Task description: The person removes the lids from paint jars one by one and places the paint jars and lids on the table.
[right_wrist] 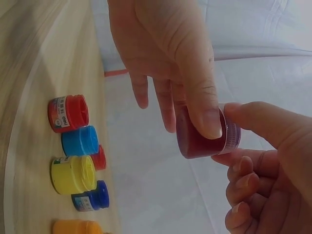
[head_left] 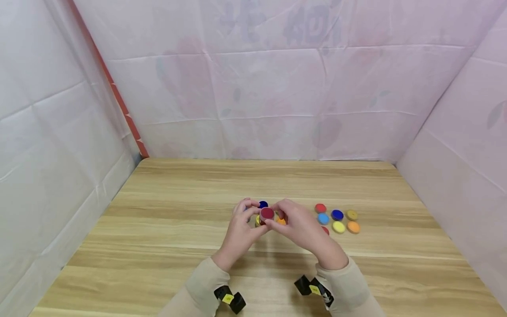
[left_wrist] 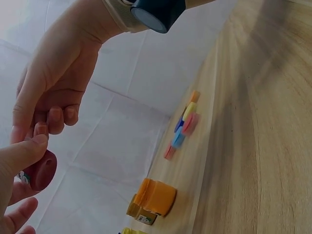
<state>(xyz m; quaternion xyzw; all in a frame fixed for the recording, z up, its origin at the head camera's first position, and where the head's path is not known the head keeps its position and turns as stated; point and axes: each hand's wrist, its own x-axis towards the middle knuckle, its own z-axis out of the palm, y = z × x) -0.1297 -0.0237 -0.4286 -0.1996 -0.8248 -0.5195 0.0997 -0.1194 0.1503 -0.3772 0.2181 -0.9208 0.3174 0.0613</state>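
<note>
Above the table, both hands hold a small dark red paint jar (head_left: 267, 214) between them. My left hand (head_left: 242, 226) grips the jar's body, its thumb lying along the side in the right wrist view. My right hand (head_left: 299, 226) pinches the ridged lid (right_wrist: 231, 134) end between thumb and finger. In the right wrist view the jar lies on its side; its lid is on. Behind the hands stand paint jars: red (right_wrist: 68, 113), light blue (right_wrist: 80, 141), yellow (right_wrist: 73, 174), dark blue (right_wrist: 91, 197) and orange (left_wrist: 158, 196). Their threaded necks show.
Right of the hands lie several round lids on the wooden table (head_left: 190, 185), among them a light blue lid (head_left: 323, 219), a dark blue lid (head_left: 337, 215) and an orange lid (head_left: 354, 227). Pale sheets (head_left: 261, 88) hang behind and at both sides.
</note>
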